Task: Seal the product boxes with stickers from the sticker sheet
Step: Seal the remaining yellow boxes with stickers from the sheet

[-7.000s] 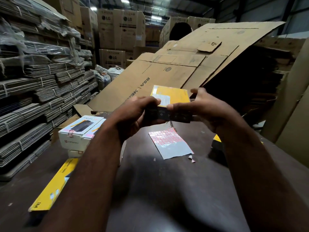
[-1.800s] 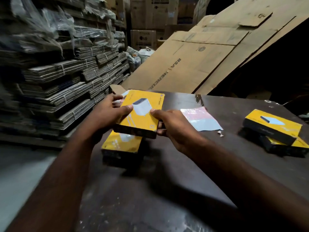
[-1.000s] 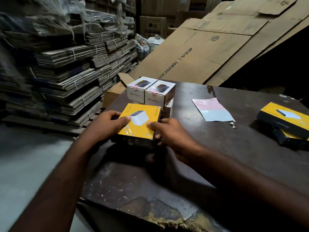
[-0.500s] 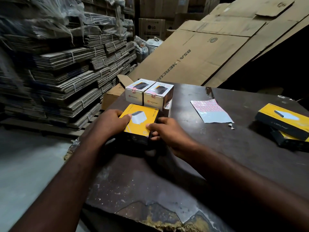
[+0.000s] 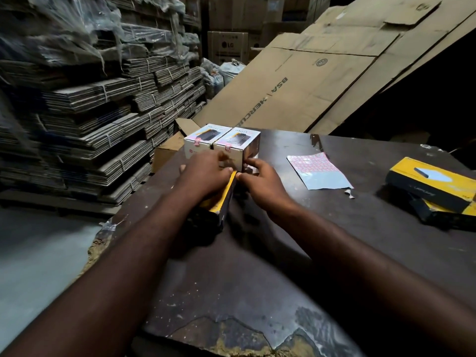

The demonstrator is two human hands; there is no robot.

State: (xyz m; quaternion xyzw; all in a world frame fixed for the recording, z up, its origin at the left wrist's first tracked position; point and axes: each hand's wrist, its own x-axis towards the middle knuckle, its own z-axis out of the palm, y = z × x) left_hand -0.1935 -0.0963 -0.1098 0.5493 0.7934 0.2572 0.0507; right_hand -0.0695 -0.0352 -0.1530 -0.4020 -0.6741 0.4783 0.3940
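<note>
A yellow product box (image 5: pixel 223 202) lies on a dark stack near the table's left edge. My left hand (image 5: pixel 206 173) lies over its top and hides most of it, with blurred fingers curling over the far edge. My right hand (image 5: pixel 262 180) holds the box's far right corner with curled fingertips. Right behind stand two white product boxes (image 5: pixel 237 143), each with a pink sticker over its lid edge. The pink sticker sheet (image 5: pixel 316 171) lies flat on the table to the right of my hands.
Two more yellow boxes (image 5: pixel 432 188) are stacked at the right edge of the dark table (image 5: pixel 283 253), whose near edge is chipped. Bundled flat cartons (image 5: pixel 103 112) fill the left. A large cardboard sheet (image 5: pixel 309 81) leans behind the table. An open brown carton (image 5: pixel 167 150) sits beside it.
The yellow box has gone from mid-air down onto the stack in front of the white boxes. My left hand has slid from its left edge onto its top.
</note>
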